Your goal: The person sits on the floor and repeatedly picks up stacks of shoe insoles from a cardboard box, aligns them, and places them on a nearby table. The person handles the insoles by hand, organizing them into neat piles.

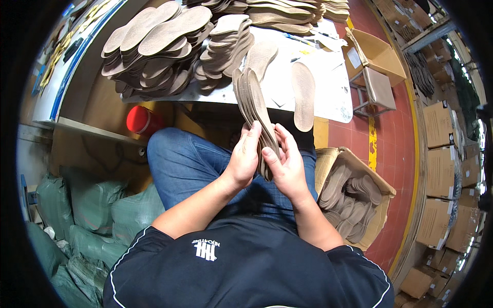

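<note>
Between my hands, above my lap, I hold a small stack of brown shoe insoles (252, 100) tilted on edge, toes pointing away toward the table. My left hand (244, 157) grips the stack's near end from the left, thumb along it. From the right, my right hand (285, 163) closes round the same end, thumb pressed on the insoles. Just past the stack, one insole (263, 57) lies on the white table (280, 92). Another single insole (303, 95) lies to the right, its near end jutting over the table's edge.
Tall piles of insoles (174, 32) cover the table's left and back. A cardboard box (377, 226) of insoles stands at my right, a stool (379, 87) beyond it. A red container (144, 120) sits under the table's left side. Green sacks (92, 208) lie at my left.
</note>
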`<state>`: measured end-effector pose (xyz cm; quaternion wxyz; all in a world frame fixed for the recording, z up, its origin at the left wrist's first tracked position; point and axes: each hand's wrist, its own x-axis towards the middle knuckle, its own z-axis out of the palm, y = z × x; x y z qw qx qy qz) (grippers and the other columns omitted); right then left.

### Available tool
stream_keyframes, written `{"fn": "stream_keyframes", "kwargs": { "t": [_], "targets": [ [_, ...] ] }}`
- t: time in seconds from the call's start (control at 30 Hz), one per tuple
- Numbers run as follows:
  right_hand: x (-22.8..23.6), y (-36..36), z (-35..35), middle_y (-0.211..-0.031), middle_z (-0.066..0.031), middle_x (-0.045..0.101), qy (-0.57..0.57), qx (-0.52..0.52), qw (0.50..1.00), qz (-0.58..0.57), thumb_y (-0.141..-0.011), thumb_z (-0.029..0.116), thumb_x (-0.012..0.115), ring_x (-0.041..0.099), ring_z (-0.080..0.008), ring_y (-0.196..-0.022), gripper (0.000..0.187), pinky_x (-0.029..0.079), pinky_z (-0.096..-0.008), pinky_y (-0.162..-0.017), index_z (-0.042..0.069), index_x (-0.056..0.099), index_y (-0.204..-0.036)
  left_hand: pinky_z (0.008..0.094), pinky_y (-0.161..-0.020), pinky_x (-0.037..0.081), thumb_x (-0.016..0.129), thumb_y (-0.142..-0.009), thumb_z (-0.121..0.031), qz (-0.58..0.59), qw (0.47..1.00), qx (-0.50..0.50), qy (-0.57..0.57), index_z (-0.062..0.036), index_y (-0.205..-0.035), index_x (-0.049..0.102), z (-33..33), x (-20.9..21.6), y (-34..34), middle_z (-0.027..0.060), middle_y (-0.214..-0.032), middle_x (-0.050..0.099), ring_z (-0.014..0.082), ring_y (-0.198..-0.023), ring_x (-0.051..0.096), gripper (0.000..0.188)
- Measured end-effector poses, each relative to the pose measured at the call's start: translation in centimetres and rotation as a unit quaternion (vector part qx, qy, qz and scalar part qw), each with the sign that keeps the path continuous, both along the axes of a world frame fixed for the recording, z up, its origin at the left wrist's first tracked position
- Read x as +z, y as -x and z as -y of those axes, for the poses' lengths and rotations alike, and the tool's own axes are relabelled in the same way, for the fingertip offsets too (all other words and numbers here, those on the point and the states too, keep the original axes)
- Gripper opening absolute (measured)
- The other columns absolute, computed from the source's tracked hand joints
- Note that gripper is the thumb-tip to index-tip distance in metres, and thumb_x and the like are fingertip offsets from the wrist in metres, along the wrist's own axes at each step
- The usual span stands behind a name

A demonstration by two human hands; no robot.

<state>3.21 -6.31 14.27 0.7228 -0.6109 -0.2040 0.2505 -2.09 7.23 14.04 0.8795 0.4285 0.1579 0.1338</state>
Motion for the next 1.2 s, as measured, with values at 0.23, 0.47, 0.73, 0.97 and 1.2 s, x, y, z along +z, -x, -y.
{"fn": "stream_keyframes", "kwargs": {
  "t": [0.23,0.47,0.73,0.97,1.2],
  "targets": [
    [2.0,-0.9,0.0,-0.161,-0.0202,0.059,-0.013,0.032,0.999,-0.038,-0.107,0.016,0.084,0.058,-0.0247,-0.15,0.08,0.046,-0.0407,-0.128,-0.004,0.039,-0.169,0.0389,-0.121,0.05,0.04,-0.127,-0.042,0.007,0.999,-0.019,-0.051,-0.0033,-0.162,0.046,-0.1,1.1,-0.2,0.0129,-0.151,0.064,0.0196,-0.139,0.063,0.052],
    [0.7,0.1,-0.7,-0.163,-0.0193,0.056,-0.031,-0.001,0.999,-0.008,-0.104,0.011,0.083,0.058,-0.0252,-0.15,0.086,0.047,-0.0418,-0.127,-0.002,0.033,-0.172,0.0396,-0.112,0.059,0.036,-0.127,-0.045,0.013,0.989,-0.116,-0.088,-0.0055,-0.165,0.041,-2.0,-0.4,0.1,0.0131,-0.146,0.066,0.0208,-0.128,0.07,0.055],
    [1.9,-0.1,-2.1,-0.163,-0.017,0.053,0.005,-0.013,0.999,0.035,-0.093,0.001,0.085,0.056,-0.0274,-0.153,0.094,0.043,-0.0442,-0.131,0.001,0.033,-0.171,0.0434,-0.121,0.054,0.055,-0.123,-0.039,0.007,0.987,-0.149,0.065,-0.0006,-0.169,0.043,-5.0,1.2,-0.7,0.0149,-0.159,0.062,0.025,-0.143,0.065,0.061],
    [6.3,-4.2,-5.7,-0.158,-0.0275,0.061,0.146,0.145,0.917,0.341,-0.083,0.033,0.105,0.067,-0.038,-0.141,0.106,0.055,-0.0454,-0.119,-0.002,0.039,-0.158,0.0464,-0.119,0.058,0.085,-0.101,-0.017,0.08,0.986,-0.009,0.149,-0.004,-0.163,0.044,-7.7,2.3,-0.6,0.0111,-0.137,0.07,0.0273,-0.13,0.071,0.076],
    [12.8,-20.0,-18.1,-0.125,-0.0217,0.074,0.175,-0.052,0.811,0.556,-0.098,0.029,0.088,0.07,-0.0421,-0.117,0.053,0.056,-0.0499,-0.104,-0.002,0.065,-0.134,0.0544,-0.105,0.065,0.083,-0.102,-0.018,0.096,0.965,-0.014,0.242,-0.0041,-0.156,0.047,-10.5,0.4,-0.1,0.0113,-0.129,0.068,0.0286,-0.116,0.076,0.067]
  ]
}}
